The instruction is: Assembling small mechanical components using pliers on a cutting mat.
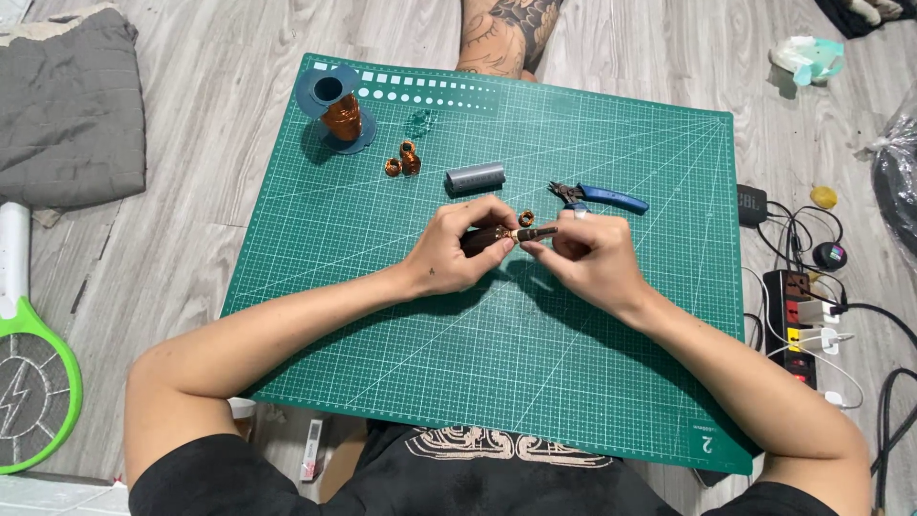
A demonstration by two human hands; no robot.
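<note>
My left hand point(460, 246) and my right hand point(590, 252) meet over the middle of a green cutting mat point(382, 315). Between them they hold a short dark rod point(521, 234) with copper wire wound around its middle. The left fingers grip its left end, and the right fingertips pinch its right end. A small copper coil point(526, 218) lies on the mat just behind the rod.
On the mat lie a grey cylinder point(475, 178), blue-handled cutters point(602, 198), two small copper coils point(403, 159) and a spool of copper wire point(336, 110). A power strip point(800, 320) with cables sits right of the mat. A grey cushion point(67, 105) and a green racket-shaped swatter point(29, 373) lie left.
</note>
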